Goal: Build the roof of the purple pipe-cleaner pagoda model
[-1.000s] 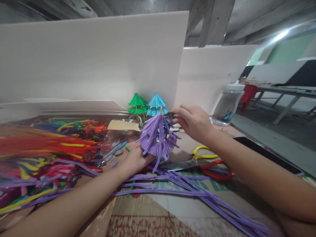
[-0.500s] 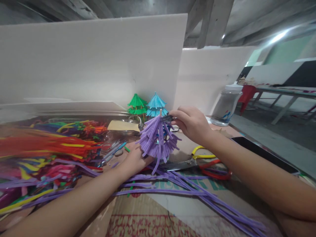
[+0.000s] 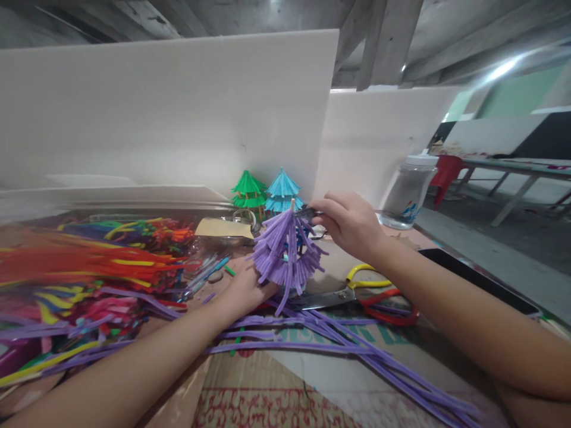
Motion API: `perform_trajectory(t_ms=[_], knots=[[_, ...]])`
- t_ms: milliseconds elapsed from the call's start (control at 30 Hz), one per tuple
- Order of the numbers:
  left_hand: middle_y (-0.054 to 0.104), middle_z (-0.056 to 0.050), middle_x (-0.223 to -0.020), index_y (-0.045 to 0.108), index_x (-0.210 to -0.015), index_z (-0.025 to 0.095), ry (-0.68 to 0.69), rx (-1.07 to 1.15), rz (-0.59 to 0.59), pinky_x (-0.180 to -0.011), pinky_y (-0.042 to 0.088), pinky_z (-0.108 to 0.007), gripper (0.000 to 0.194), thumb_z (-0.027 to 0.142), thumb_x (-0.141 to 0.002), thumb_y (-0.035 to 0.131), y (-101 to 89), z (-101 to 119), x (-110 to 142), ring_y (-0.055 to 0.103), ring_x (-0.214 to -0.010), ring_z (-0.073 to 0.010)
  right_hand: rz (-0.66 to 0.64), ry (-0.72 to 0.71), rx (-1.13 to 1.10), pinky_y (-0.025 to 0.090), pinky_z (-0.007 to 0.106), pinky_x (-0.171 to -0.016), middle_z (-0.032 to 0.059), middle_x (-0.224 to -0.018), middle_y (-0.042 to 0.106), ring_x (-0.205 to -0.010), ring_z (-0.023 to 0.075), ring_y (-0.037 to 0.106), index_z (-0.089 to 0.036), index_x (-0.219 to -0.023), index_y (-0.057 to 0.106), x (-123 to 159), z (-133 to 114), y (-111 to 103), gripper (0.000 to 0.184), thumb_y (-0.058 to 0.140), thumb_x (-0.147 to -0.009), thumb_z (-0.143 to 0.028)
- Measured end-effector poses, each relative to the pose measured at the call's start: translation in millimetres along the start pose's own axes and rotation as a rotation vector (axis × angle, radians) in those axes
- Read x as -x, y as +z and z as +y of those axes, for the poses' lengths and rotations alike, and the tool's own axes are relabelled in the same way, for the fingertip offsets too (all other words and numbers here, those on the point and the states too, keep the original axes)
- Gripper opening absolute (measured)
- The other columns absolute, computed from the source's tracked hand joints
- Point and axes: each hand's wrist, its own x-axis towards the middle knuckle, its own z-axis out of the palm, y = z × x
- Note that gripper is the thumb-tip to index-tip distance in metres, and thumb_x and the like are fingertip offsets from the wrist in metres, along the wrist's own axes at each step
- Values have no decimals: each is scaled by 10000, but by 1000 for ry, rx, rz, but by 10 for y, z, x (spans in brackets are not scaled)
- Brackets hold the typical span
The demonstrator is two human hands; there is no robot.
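Observation:
A purple pipe-cleaner model [image 3: 288,252], shaped like a tiered roof with a wooden stick tip poking out of its top, is held upright in front of me. My left hand [image 3: 250,288] grips it low down, its fingertips hidden behind the purple strands. Near the peak, my right hand [image 3: 345,223] pinches a small dark tool [image 3: 306,213], whose end touches the upper strands; its exact kind is not clear. Purple pipe cleaners [image 3: 357,348] lie loose on the table beneath. Scissors [image 3: 343,295] with yellow and red handles rest just right of the model.
Green [image 3: 247,184] and light blue [image 3: 282,185] tiered models stand behind, against a white board [image 3: 178,113]. Bundles of coloured pipe cleaners [image 3: 89,255] fill the left side. A clear bottle [image 3: 405,193] and a dark flat phone-like slab [image 3: 477,282] are at right.
Both hands keep almost the same pose around the purple model. The view shifts very slightly; nothing is let go or taken up.

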Motion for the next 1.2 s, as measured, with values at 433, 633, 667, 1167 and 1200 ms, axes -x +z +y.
perform_trajectory(t_ms=[433,633,667,1167,1200], knots=[[688,-77,-1205,659,-1112,182,26,-63,11,-1031,468,-370,300,234,-824,591,-26,19,12,612,-1156,-257,-59,-13,21,324,312,-651,48,-777,600,-704,187,476,-174,-1061,622,1,-12,-5,274,401,-1016,-331],[681,-67,-1200,656,-1105,192,43,-57,13,-1030,464,-357,285,244,-834,585,-15,3,13,605,-1153,-252,-62,-4,16,320,315,-655,43,-788,598,-711,186,480,-194,-1058,628,-5,-10,-13,258,415,-1010,-331],[680,-69,-1201,657,-1103,190,54,-61,17,-1031,461,-353,282,254,-839,584,-17,3,11,608,-1149,-252,-59,-4,10,322,316,-655,43,-787,597,-713,186,482,-195,-1062,628,-6,-12,-13,248,423,-1007,-323],[690,-72,-1153,668,-1065,177,61,-70,16,-997,465,-340,248,255,-846,583,-14,-7,15,617,-1116,-245,-56,-8,42,329,308,-658,40,-765,606,-706,180,490,-182,-1040,640,-8,-4,-1,288,407,-1016,-348],[689,-70,-1161,666,-1072,179,61,-69,15,-998,465,-338,251,260,-849,584,-14,-5,13,615,-1124,-245,-58,-4,38,330,306,-657,40,-764,608,-702,178,490,-182,-1037,642,-10,-5,2,298,399,-1018,-353]])
